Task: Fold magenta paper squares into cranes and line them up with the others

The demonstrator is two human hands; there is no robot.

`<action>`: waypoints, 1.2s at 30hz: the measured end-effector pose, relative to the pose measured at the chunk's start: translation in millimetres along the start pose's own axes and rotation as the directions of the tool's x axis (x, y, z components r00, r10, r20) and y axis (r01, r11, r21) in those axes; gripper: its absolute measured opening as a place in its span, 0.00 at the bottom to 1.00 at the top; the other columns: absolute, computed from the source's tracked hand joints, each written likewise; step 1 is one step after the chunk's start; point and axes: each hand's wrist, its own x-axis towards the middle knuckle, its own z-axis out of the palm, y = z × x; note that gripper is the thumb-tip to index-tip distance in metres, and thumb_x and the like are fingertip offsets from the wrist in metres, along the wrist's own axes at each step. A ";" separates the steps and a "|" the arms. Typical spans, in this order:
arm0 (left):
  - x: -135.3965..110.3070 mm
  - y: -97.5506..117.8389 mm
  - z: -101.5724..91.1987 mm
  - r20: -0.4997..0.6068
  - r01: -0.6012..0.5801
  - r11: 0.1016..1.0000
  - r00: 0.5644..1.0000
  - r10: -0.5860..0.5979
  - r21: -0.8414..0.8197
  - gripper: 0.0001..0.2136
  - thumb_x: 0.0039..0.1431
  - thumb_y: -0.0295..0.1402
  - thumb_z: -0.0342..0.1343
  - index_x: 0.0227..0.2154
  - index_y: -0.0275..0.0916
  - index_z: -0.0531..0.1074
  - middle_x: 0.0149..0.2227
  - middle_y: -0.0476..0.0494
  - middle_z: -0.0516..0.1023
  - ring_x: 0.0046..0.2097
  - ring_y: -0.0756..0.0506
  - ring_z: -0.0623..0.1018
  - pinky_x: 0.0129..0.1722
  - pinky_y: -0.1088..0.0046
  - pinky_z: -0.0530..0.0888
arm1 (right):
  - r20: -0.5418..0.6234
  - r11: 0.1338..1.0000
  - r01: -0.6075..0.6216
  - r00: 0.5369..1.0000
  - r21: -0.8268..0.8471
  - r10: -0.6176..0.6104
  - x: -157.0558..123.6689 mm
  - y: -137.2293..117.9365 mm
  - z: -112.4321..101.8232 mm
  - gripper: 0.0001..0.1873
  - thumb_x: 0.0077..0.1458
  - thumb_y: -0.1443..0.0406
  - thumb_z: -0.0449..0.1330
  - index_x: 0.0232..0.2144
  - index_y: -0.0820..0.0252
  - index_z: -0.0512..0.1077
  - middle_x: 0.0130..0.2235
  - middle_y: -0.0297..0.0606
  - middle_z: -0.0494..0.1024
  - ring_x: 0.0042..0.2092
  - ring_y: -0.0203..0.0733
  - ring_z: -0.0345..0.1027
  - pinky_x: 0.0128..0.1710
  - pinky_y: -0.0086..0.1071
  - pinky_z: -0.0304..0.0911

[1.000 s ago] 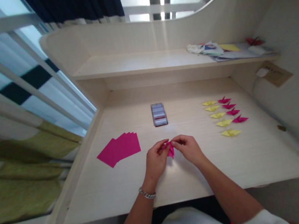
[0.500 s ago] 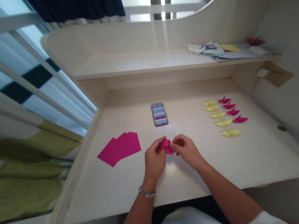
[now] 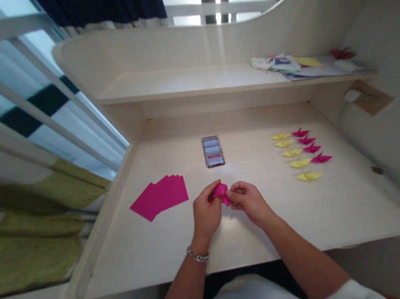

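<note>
A small piece of folded pink paper (image 3: 221,193) is held just above the desk, between my two hands. My left hand (image 3: 207,211) grips its left side, fingers closed round it. At its right edge, the thumb and fingers of my right hand (image 3: 250,202) pinch the paper. Parts of the folds are hidden by my fingers. To the left lies a fanned stack of square pink sheets (image 3: 160,197). Folded yellow paper cranes (image 3: 292,153) and pink paper cranes (image 3: 312,148) stand in two columns on the right.
A phone (image 3: 213,151) lies on the desk (image 3: 243,131) beyond my hands. Papers and a bag (image 3: 285,65) rest on the shelf (image 3: 172,81) at the back. A plugged-in cable (image 3: 353,140) runs along the right wall. White rails (image 3: 47,94) border the left side.
The folded pink paper has turned slightly between my fingers and shows a broader face. My right fingers have shifted a little; both hands stay in about the same place.
</note>
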 end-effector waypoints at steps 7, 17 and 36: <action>0.1 -1.1 2.3 -0.005 0.001 1.000 1.000 -0.001 0.018 0.16 0.54 0.27 0.54 0.47 0.40 0.74 0.47 0.42 0.78 0.46 0.45 0.77 0.49 0.66 0.72 | 0.002 1.000 0.021 1.000 0.009 -0.021 -0.1 2.9 1.5 0.19 0.38 0.56 0.69 0.28 0.61 0.68 0.24 0.34 0.76 0.25 0.34 0.69 0.25 0.27 0.64; -1.1 1.3 4.3 -0.031 0.011 1.000 0.999 -0.010 0.027 0.17 0.53 0.25 0.54 0.46 0.39 0.74 0.46 0.42 0.78 0.46 0.45 0.77 0.48 0.66 0.72 | -0.032 0.995 0.094 0.995 -0.035 -0.095 0.1 6.1 3.1 0.19 0.38 0.57 0.69 0.28 0.61 0.68 0.23 0.33 0.75 0.24 0.35 0.69 0.24 0.27 0.64; -1.0 0.1 5.8 -0.068 0.006 0.998 0.998 -0.002 0.064 0.18 0.51 0.23 0.52 0.45 0.39 0.75 0.46 0.43 0.78 0.46 0.45 0.76 0.49 0.66 0.71 | 0.007 0.993 0.083 0.997 -0.090 -0.082 -6.8 6.9 -3.3 0.15 0.43 0.60 0.65 0.31 0.59 0.66 0.24 0.32 0.76 0.25 0.37 0.72 0.26 0.30 0.67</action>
